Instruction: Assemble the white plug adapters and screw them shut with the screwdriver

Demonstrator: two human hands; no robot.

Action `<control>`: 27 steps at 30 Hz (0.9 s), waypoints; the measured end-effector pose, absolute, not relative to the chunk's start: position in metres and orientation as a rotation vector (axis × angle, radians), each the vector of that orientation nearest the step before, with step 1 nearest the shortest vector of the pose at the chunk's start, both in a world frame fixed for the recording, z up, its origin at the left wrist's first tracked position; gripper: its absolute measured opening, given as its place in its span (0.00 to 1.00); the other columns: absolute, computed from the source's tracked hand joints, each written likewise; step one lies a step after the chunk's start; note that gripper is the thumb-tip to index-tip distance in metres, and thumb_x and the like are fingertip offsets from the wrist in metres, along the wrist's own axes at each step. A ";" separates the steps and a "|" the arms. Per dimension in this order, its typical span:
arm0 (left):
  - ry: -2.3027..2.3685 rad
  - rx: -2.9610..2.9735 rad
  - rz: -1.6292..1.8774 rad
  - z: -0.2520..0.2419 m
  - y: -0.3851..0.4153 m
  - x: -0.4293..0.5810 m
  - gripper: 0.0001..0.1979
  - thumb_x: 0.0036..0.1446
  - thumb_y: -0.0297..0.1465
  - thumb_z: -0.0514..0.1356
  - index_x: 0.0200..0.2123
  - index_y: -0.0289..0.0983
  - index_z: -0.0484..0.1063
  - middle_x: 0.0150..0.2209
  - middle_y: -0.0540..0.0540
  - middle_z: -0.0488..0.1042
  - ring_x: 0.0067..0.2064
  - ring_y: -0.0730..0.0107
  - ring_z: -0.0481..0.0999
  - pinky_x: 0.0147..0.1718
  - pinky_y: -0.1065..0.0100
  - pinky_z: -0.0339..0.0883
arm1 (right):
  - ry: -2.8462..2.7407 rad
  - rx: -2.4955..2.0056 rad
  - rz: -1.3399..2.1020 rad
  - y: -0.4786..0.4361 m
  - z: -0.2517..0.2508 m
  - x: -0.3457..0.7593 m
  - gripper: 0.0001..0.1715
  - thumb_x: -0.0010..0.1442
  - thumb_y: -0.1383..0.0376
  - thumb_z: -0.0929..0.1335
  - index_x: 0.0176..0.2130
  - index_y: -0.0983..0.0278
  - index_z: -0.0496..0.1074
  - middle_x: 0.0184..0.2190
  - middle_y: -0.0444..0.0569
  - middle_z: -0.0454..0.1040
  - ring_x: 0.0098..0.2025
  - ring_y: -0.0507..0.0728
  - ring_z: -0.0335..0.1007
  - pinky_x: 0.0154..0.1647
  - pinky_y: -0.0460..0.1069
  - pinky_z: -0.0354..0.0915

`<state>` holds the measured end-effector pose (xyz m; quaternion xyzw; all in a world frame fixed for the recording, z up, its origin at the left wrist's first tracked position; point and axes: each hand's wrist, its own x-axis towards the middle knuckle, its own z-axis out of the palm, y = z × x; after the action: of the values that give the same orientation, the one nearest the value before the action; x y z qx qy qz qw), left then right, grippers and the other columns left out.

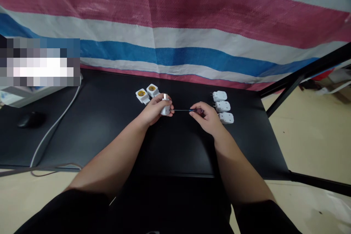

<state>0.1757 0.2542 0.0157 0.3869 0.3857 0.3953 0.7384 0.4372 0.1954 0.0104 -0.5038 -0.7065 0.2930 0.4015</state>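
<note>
My left hand [155, 110] is closed around a small white plug adapter [165, 109], its prong end pointing away from me. In my right hand [207, 117] is a screwdriver [197, 110] with a dark reddish handle. The screwdriver's thin shaft lies level and its tip meets the right side of the adapter; the exact contact point is too small to make out. Just beyond my left hand are two white lamp sockets [142, 95] with brass-coloured insides. To the right of my right hand, three white plug pieces [222, 106] lie in a row, prongs toward the left.
The black table [175, 153] carries a black mouse [31, 119] and a pale cable [59, 120] at the left. A blurred-out device stands at the back left. A striped tarp [175, 36] hangs behind, and a black metal frame [304, 76] borders the right side.
</note>
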 end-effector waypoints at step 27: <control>0.837 0.969 0.942 0.012 0.252 0.180 0.15 0.52 0.34 0.74 0.35 0.38 0.71 0.28 0.51 0.77 0.25 0.69 0.80 0.24 0.69 0.76 | -1.814 -1.342 0.854 0.192 0.015 0.433 0.17 0.73 0.48 0.74 0.43 0.58 0.76 0.31 0.44 0.78 0.30 0.56 0.70 0.33 0.52 0.64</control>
<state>0.1804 0.2522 0.0117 0.4349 0.3758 0.4231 0.7004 0.4333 0.1916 0.0148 -0.5195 -0.7025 0.3308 0.3565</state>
